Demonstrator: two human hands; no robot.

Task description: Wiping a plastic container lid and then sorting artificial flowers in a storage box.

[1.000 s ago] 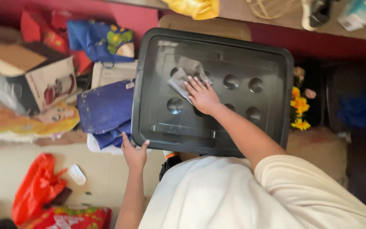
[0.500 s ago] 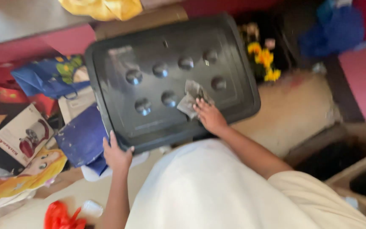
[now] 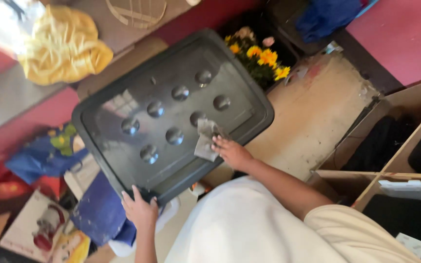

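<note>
Hands work a dark plastic lid (image 3: 171,117) at centre frame: the left hand (image 3: 140,210), fingers curled over its six-o'clock rim, seemingly steadies it, while the right hand (image 3: 232,152) presses a grey cloth (image 3: 205,139) flat under spread fingers; yellow flowers (image 3: 261,56) at one o'clock.

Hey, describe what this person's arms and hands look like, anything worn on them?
Both forearms are bare. The right arm's short, pale cream sleeve ends above the elbow. The left hand and right hand wear no gloves; no rings or watch show. The fingers are uncovered.
</note>
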